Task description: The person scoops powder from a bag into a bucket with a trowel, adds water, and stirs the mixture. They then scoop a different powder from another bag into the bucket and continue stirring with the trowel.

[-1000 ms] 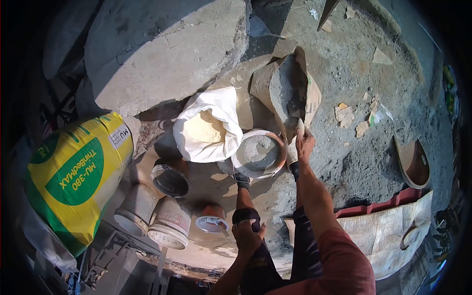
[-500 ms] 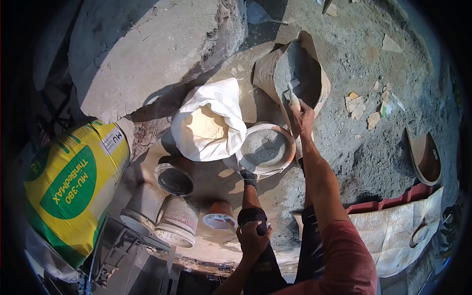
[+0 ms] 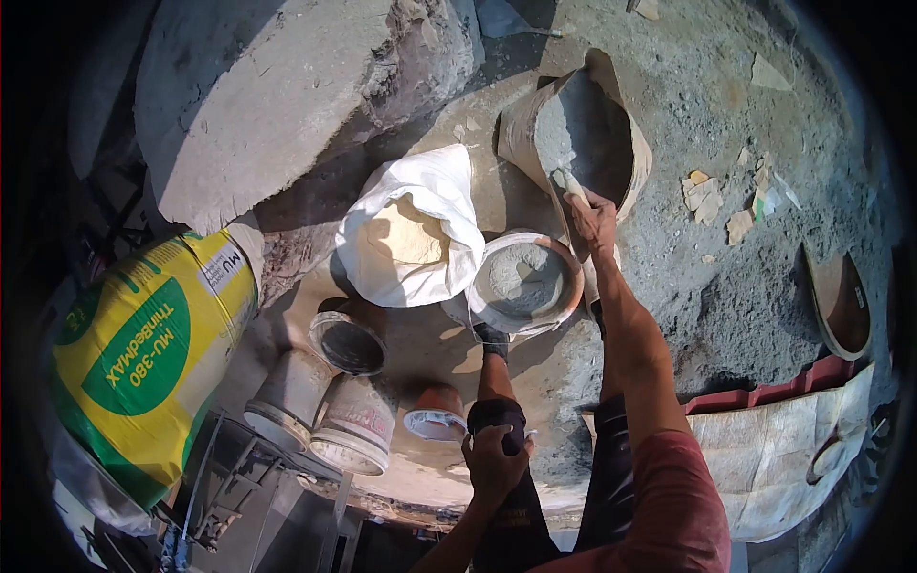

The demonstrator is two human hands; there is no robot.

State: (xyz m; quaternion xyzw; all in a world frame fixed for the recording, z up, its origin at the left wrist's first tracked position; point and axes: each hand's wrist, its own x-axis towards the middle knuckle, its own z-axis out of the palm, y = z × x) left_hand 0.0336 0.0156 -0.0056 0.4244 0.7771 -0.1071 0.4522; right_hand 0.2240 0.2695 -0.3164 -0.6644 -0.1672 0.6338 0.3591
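Note:
My right hand (image 3: 594,222) is closed around the pale handle of a scoop or trowel (image 3: 567,181), whose far end is down in the grey powder of an open paper sack (image 3: 638,164). My left hand (image 3: 498,460) rests on my knee, fingers curled over it. Below the sack stands a round bucket (image 3: 574,294) with grey powder inside. Left of that bucket is an open white sack (image 3: 458,196) holding cream-coloured powder.
Several dusty buckets stand at lower left, among them a dark-mouthed one (image 3: 349,344) and an orange one (image 3: 437,413). A yellow-green bag (image 3: 143,353) lies far left, a large grey slab (image 3: 267,95) above. Grey rubble (image 3: 735,315) covers the right side.
The whole view has shifted slightly, so things sit a little further right. My right hand still holds the tool at the sack, and my left hand stays on my knee.

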